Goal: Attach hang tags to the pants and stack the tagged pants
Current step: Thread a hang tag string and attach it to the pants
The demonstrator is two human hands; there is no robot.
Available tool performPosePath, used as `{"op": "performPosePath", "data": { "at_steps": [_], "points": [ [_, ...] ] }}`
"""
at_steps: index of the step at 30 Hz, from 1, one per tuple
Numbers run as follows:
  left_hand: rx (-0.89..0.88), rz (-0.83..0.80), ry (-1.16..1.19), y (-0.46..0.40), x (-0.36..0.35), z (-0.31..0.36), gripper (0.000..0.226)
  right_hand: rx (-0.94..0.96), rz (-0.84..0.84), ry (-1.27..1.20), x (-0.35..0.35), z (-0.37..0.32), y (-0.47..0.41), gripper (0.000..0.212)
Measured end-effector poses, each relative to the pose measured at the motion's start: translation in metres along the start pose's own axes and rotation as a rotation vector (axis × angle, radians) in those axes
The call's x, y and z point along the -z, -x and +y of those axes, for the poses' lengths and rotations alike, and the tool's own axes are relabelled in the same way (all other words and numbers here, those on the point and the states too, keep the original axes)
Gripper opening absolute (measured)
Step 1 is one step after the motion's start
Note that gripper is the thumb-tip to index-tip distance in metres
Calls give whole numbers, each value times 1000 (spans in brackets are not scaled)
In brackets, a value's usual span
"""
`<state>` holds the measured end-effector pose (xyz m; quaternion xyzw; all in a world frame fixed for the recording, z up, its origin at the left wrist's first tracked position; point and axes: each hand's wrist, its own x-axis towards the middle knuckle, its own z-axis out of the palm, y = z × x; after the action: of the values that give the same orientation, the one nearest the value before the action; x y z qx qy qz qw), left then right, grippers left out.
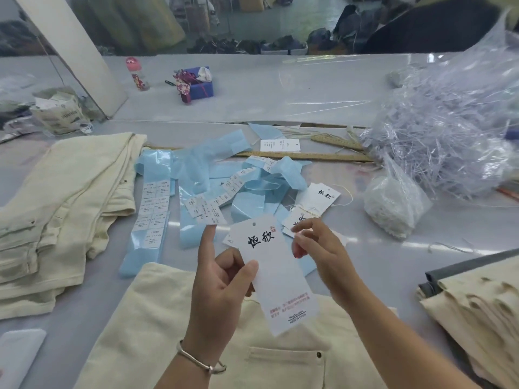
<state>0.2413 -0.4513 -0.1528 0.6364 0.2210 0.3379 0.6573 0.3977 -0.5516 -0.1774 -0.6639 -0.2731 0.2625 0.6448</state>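
Now, in the head view, we hold a long white card hang tag (pixel 269 272) with black brush lettering above a cream pair of pants (pixel 174 327) lying on the pale grey surface (pixel 280 88). Our left hand (pixel 219 279) pinches the tag's left edge between thumb and curled fingers, index finger pointing up. Our right hand (pixel 320 248) hovers just beside the tag's upper right edge, fingers loosely curled; whether they pinch a thread we cannot tell. We judge the tagging step is in hand: the next move calls for passing a string through the tag's small punched hole. The tag's long axis runs diagonally, holed end up and away to the left, printed end down toward us. A folded stack of cream pants (pixel 56 209) waits at left.
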Motion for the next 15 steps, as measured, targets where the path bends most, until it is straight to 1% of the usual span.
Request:
{"op": "performPosePath", "data": {
  "at_steps": [1, 3, 5, 8, 10, 12, 14, 15],
  "points": [
    [3, -21, -14, 1, 1, 2, 79, 23, -51, -119, -9, -10, 17, 29],
    [9, -66, -16, 4, 7, 8, 82, 52, -94, -228, -23, -25, 49, 45],
    [8, -111, -7, 6, 15, 13, 82, 61, -87, -235, -33, -34, 72, 49],
    [15, -152, -36, 11, 33, 19, 78, -11, 14, -252, -46, -36, 92, 45],
    [12, -128, -112, 13, 49, 21, 69, -60, 143, -216, -52, -36, 99, 48],
    [0, -71, -164, 16, 68, 22, 55, -95, 255, -151, -57, -36, 105, 51],
    [50, -18, -101, 18, 83, 24, 36, -120, 296, -69, -64, -38, 110, 58],
    [90, -18, -64, 19, 89, 25, 28, -130, 292, -19, -68, -39, 112, 62]
  ]
}}
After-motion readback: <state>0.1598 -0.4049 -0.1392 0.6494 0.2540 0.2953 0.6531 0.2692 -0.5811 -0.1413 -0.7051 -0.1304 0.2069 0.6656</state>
